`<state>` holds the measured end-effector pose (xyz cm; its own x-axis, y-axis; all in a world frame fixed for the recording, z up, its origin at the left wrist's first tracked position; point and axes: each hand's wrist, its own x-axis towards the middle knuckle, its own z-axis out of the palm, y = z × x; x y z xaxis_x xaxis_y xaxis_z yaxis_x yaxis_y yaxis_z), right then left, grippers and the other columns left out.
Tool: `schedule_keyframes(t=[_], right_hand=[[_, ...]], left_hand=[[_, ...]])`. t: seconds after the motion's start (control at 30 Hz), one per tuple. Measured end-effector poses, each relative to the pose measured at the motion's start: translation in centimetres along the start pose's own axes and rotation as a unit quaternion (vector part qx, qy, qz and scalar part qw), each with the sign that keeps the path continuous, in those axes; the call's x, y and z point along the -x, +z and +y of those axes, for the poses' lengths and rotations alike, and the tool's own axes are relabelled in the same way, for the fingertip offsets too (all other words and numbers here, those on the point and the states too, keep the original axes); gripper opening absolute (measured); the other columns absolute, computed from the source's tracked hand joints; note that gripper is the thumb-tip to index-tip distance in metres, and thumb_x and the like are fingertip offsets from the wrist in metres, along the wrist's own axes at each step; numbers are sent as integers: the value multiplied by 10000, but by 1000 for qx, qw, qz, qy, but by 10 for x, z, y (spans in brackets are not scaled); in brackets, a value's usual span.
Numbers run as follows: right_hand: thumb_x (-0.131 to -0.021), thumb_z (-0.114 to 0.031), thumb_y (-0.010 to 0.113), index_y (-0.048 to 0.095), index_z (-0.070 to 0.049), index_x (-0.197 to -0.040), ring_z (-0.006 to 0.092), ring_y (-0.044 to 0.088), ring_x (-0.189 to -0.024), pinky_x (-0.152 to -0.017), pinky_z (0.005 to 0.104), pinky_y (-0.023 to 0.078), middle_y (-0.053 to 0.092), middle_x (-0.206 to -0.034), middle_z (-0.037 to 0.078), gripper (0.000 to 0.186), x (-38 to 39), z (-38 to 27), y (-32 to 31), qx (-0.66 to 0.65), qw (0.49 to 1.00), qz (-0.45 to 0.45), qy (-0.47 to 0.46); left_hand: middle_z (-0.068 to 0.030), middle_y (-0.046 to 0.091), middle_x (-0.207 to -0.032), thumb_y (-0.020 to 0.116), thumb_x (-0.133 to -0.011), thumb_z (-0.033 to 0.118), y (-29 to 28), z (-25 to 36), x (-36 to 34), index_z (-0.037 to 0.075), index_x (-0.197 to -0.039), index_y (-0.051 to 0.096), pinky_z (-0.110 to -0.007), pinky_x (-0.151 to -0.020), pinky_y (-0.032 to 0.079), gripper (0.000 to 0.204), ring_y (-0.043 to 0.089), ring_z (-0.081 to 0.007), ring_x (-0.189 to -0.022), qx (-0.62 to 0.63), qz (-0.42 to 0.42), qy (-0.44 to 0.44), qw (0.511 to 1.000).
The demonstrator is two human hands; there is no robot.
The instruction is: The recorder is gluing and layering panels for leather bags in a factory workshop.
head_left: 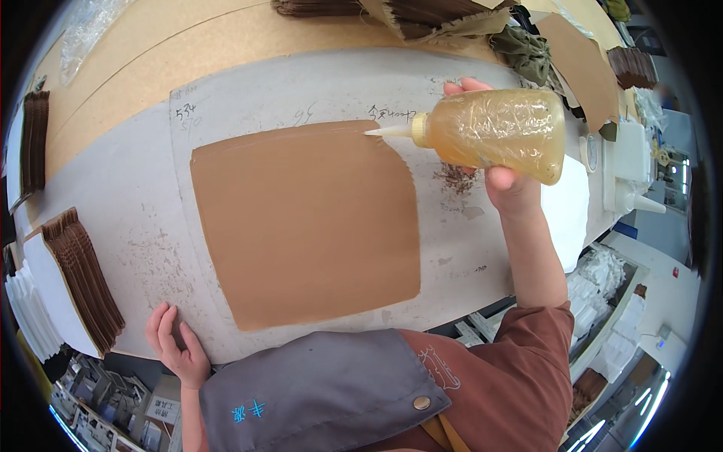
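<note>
A brown, roughly square panel (pixel 309 226) lies flat on the pale grey work board, its upper right corner cut in a curve. My right hand (pixel 504 178) is wrapped round a squeeze bottle (pixel 497 128) of amber liquid, tipped on its side. The bottle's long white nozzle points left, and its tip is at the panel's upper edge near the right corner. A thin line runs along that upper edge. My left hand (pixel 177 343) rests at the near edge of the board, fingers apart and holding nothing, left of the panel's lower corner.
Stacked brown pieces with white sheets (pixel 83 282) stand at the left, with another brown stack (pixel 34 143) beyond. Brown fabric (pixel 422 19) and a crumpled olive cloth (pixel 523 53) lie at the far side. White sheets (pixel 565 211) and a white nozzled bottle (pixel 629 197) are at right.
</note>
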<state>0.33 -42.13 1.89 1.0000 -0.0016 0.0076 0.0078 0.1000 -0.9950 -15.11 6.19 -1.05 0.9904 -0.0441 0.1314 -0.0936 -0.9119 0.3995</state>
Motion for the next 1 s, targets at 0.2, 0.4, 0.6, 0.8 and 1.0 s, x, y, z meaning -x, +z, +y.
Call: schedule_keyframes(t=[0.2, 0.4, 0.6, 0.8, 1.0], right_hand=[[-586, -579, 909, 468, -16, -1421, 273, 572, -1291, -1020, 428, 539, 566, -1393, 151, 1100, 3, 12, -10, 46, 997, -30, -45], [-591, -580, 909, 459, -14, -1430, 297, 558, -1306, -1036, 444, 532, 525, -1431, 160, 1108, 8, 13, -26, 65, 993, -75, -64], [-589, -555, 918, 453, -21, -1442, 345, 532, -1331, -1050, 483, 522, 480, -1471, 173, 1109, 12, 26, -46, 47, 979, -140, -137], [-611, -539, 921, 446, -32, -1454, 366, 516, -1346, -1053, 495, 518, 465, -1481, 190, 1092, 18, 25, -54, 37, 976, -158, -148], [-611, -530, 927, 449, -33, -1453, 373, 509, -1353, -1054, 502, 517, 452, -1494, 194, 1088, 31, 29, -60, -5, 976, -164, -142]], left_hand=[[-184, 566, -1315, 544, -888, -97, 0, 0, 0, -21, -1211, 622, -378, -1022, 459, 340, 550, -318, -1209, -1, -1, 3, 1000], [-187, 562, -1314, 539, -892, -101, 1, -1, 1, -26, -1215, 619, -379, -1018, 464, 342, 550, -318, -1208, 9, 0, -1, 1000], [-191, 566, -1307, 539, -896, -100, 1, 0, 0, -24, -1219, 618, -383, -1019, 464, 342, 551, -320, -1207, 6, 1, 5, 1000], [-192, 571, -1302, 544, -895, -95, 1, 1, -1, -23, -1215, 619, -394, -1035, 450, 336, 550, -325, -1206, -2, 3, 5, 1000], [-192, 573, -1302, 548, -896, -92, 2, 1, 0, -25, -1213, 619, -397, -1039, 443, 332, 553, -327, -1202, 4, 4, 2, 1000]])
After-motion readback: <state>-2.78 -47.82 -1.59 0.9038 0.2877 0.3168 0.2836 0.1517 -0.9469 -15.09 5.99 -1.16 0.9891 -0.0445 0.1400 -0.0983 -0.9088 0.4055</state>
